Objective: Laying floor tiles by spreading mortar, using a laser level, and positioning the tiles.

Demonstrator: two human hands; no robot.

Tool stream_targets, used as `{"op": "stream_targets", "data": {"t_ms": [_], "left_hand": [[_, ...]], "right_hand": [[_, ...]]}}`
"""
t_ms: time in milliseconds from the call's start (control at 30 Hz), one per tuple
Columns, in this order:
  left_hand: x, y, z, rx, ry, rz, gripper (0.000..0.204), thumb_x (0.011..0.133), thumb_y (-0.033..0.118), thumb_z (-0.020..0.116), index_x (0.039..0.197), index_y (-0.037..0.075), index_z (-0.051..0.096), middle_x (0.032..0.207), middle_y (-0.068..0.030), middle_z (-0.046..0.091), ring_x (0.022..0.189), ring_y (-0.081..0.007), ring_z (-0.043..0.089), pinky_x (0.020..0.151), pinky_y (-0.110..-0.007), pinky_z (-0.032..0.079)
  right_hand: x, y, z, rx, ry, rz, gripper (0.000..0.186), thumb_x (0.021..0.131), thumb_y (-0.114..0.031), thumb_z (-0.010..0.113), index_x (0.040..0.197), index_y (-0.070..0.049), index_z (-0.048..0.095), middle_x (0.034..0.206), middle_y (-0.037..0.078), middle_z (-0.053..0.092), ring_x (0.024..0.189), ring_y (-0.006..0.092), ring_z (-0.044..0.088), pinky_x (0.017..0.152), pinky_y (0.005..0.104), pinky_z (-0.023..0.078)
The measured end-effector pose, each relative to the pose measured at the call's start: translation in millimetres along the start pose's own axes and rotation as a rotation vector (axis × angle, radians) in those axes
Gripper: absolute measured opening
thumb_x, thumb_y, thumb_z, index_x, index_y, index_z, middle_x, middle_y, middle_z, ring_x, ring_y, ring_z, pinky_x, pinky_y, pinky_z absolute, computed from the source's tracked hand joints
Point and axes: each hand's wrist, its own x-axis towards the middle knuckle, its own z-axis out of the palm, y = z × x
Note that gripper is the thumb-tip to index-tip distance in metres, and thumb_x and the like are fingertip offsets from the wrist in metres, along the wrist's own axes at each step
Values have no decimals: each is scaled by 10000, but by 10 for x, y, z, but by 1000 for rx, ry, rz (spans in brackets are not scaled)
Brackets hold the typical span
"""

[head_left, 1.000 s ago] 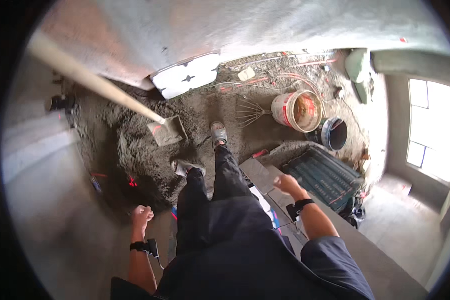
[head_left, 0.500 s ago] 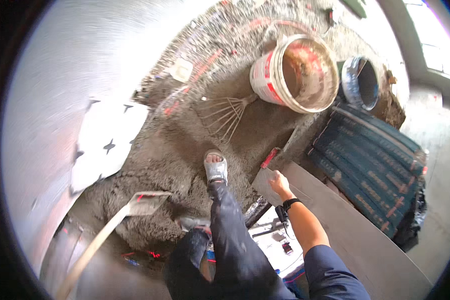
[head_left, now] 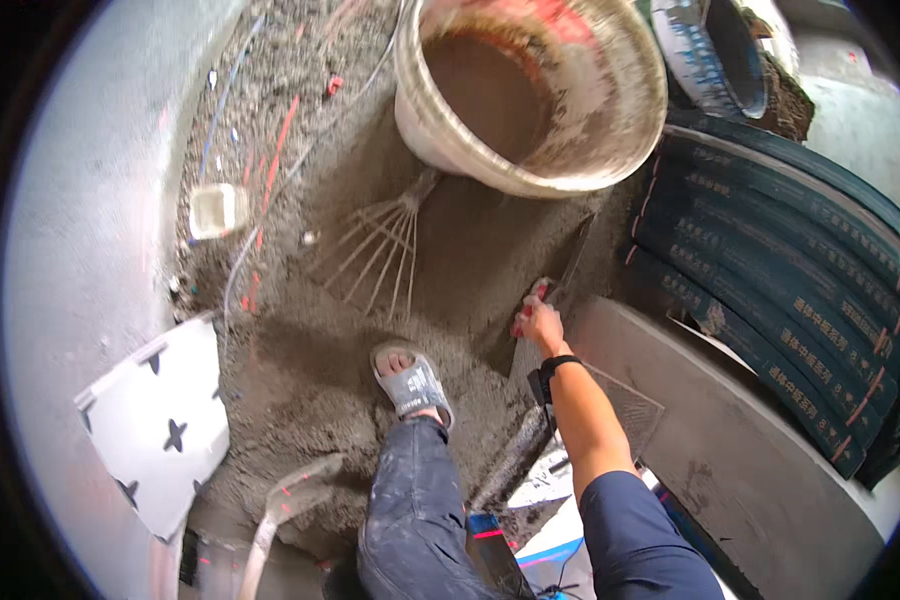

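My right hand (head_left: pixel 542 328), with a dark band on its wrist, is closed round the red handle of a plastering trowel (head_left: pixel 576 258). The thin blade is seen nearly edge-on, down against the wet grey mortar (head_left: pixel 475 255), beside a low pale wall (head_left: pixel 660 370). Left of it a fan-shaped rake head (head_left: pixel 385 250) lies on the mortar, its tines toward me. A large white bucket (head_left: pixel 440 130) with grey mix inside stands at the far side. My left hand is out of view.
My sandalled foot (head_left: pixel 412 385) stands on the mortar. A shovel (head_left: pixel 295 490) lies at the lower left, near a white board with dark crosses (head_left: pixel 165 430). Dark wrapped boxes (head_left: pixel 770 270) are stacked at right. A white tub (head_left: pixel 218 210) and a second bucket (head_left: pixel 705 50) lie farther off.
My view has shifted closer to the bucket and rake head. My right hand, beside the low wall before, is now out over the mortar with the trowel.
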Motion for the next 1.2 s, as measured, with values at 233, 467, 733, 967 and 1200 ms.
{"op": "stream_targets", "data": {"t_ms": [233, 467, 733, 967, 1200], "left_hand": [[68, 178, -8, 65, 25, 16, 589, 1022, 397, 500, 1423, -25, 407, 1271, -186, 604, 1142, -284, 599, 985, -390, 482], [-100, 364, -176, 143, -41, 128, 600, 1021, 406, 499, 1427, -25, 399, 1270, -186, 605, 1143, -284, 601, 981, -390, 488], [-491, 799, -646, 257, -175, 367, 612, 1021, 416, 497, 1432, -25, 390, 1269, -185, 606, 1143, -284, 602, 975, -390, 493], [-818, 1174, -1082, 412, -352, 548, 623, 1021, 425, 496, 1436, -26, 382, 1268, -184, 606, 1144, -284, 604, 971, -389, 498], [-1277, 2462, -643, 973, -454, 712, 504, 1038, 335, 460, 1370, -44, 465, 1246, -188, 617, 1128, -269, 611, 931, -366, 519]], "right_hand": [[230, 0, 240, 138, 106, -30, 315, 827, -234, 657, 1111, -114, 592, 1002, 228, 655, 942, 423, 632, 814, 501, 496], [-1004, -372, -854, 606, 298, -9, 412, 859, -111, 562, 1270, -112, 539, 1046, 217, 625, 974, 379, 632, 834, 436, 496], [-2696, 240, -1996, 1280, 206, 560, 432, 947, -272, 570, 1329, -121, 436, 846, 139, 659, 591, 252, 654, 562, 387, 535], [-3173, 368, -2139, 1044, 422, 292, 298, 904, -301, 597, 1051, -60, 501, 714, 86, 593, 498, 203, 595, 418, 367, 463], [-5069, 576, -2088, 947, 257, 95, 405, 855, -382, 631, 1035, -28, 551, 852, 237, 670, 802, 402, 677, 702, 489, 523]]}}
